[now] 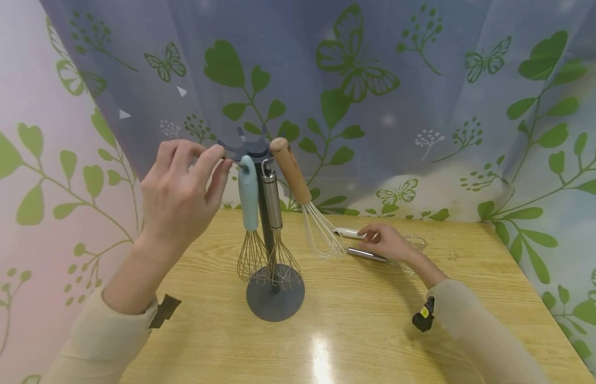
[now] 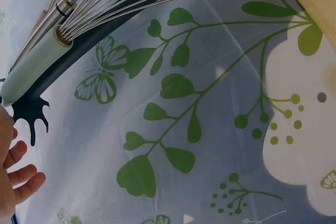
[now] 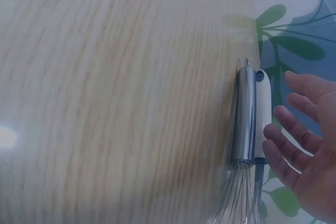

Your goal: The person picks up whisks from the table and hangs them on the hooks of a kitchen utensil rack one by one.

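A dark grey stand (image 1: pixel 275 304) with hooks around its top holds three whisks: a light-blue-handled whisk (image 1: pixel 249 194), a steel-handled whisk (image 1: pixel 272 200) and a wooden-handled whisk (image 1: pixel 292 173) with pale wires, which hangs tilted. At the stand's top, my left hand (image 1: pixel 180 184) pinches the tip of a hook beside the blue handle; the left wrist view shows its other fingers loosely bent. My right hand (image 1: pixel 386 242) hovers with parted fingers over two whisks lying on the table, one steel-handled (image 3: pixel 244 114), one white-handled (image 3: pixel 263 108). Contact with the white handle is hard to tell.
The wood-grain table (image 1: pixel 355 320) carries the stand left of its middle and the two lying whisks toward the back right. A curtain (image 1: pixel 298 80) with green leaves and butterflies hangs behind the back edge.
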A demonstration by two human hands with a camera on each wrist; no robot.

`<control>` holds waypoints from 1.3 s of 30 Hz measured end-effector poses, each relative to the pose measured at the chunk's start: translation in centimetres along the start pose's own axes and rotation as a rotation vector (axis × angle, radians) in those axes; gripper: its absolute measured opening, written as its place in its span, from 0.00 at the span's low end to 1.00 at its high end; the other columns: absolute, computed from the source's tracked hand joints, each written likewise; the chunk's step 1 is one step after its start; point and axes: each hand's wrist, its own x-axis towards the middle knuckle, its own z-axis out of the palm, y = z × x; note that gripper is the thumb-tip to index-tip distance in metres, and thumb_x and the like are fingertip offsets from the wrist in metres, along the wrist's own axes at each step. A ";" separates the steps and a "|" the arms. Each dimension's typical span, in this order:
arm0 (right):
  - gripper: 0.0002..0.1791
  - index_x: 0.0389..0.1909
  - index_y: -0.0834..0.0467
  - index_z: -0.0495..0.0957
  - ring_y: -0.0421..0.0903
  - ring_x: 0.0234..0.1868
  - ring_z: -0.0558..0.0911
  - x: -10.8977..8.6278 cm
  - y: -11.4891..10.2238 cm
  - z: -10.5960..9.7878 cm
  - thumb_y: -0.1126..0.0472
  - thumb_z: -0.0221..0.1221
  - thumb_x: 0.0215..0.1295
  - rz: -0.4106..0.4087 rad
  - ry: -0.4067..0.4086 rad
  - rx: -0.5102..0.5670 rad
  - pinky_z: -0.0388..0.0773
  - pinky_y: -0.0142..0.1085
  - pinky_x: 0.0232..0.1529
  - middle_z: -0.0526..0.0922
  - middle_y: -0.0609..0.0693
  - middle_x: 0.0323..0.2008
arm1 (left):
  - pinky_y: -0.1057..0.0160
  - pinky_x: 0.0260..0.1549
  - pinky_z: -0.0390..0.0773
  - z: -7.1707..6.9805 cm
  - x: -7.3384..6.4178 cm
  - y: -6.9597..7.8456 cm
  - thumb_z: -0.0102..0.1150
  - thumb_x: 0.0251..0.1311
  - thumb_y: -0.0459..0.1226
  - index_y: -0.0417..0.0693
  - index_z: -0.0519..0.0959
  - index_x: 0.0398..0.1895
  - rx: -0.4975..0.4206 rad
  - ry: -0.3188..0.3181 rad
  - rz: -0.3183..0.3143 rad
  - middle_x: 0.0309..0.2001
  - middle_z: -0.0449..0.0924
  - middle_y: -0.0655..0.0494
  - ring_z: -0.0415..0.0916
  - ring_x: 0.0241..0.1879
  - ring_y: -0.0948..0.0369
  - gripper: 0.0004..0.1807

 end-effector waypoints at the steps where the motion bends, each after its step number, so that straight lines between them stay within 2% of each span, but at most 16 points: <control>1: 0.20 0.59 0.62 0.82 0.47 0.41 0.88 0.0 0.1 0.1 0.57 0.67 0.71 0.001 -0.002 0.000 0.88 0.43 0.45 0.88 0.59 0.44 | 0.45 0.25 0.78 0.0 0.0 0.0 0.58 0.75 0.39 0.44 0.81 0.46 -0.002 0.003 0.000 0.36 0.80 0.41 0.76 0.42 0.42 0.08; 8: 0.22 0.60 0.61 0.82 0.52 0.46 0.88 0.1 0.4 0.7 0.55 0.68 0.70 0.026 -0.017 -0.006 0.88 0.46 0.49 0.88 0.59 0.48 | 0.45 0.25 0.77 0.1 0.0 -0.1 0.61 0.72 0.37 0.44 0.81 0.46 -0.001 0.010 0.001 0.36 0.81 0.41 0.76 0.42 0.42 0.06; 16: 0.23 0.61 0.63 0.81 0.56 0.50 0.89 0.0 0.2 1.0 0.55 0.68 0.70 0.033 -0.031 0.002 0.88 0.48 0.52 0.89 0.59 0.48 | 0.45 0.25 0.77 0.1 0.0 -0.1 0.60 0.73 0.38 0.44 0.81 0.46 0.005 0.011 0.002 0.36 0.81 0.41 0.76 0.42 0.42 0.07; 25: 0.24 0.61 0.61 0.82 0.51 0.48 0.87 0.0 0.1 1.5 0.52 0.68 0.70 0.062 -0.050 -0.008 0.86 0.45 0.49 0.89 0.56 0.48 | 0.45 0.24 0.76 0.1 -0.1 0.0 0.62 0.71 0.37 0.44 0.81 0.46 0.006 0.015 0.005 0.36 0.81 0.41 0.76 0.42 0.42 0.07; 32: 0.23 0.61 0.62 0.82 0.49 0.45 0.88 0.4 0.3 1.9 0.56 0.68 0.70 0.060 -0.075 0.003 0.86 0.42 0.45 0.89 0.58 0.47 | 0.44 0.25 0.78 0.2 -0.1 0.0 0.60 0.73 0.38 0.44 0.82 0.46 0.004 0.011 -0.006 0.36 0.81 0.41 0.76 0.43 0.41 0.07; 39: 0.23 0.61 0.62 0.82 0.48 0.44 0.89 1.0 0.1 2.2 0.55 0.68 0.70 0.042 -0.099 -0.018 0.88 0.44 0.48 0.90 0.58 0.47 | 0.45 0.27 0.79 0.1 -0.1 0.1 0.60 0.73 0.38 0.43 0.82 0.45 0.004 0.002 -0.011 0.36 0.81 0.41 0.76 0.42 0.41 0.08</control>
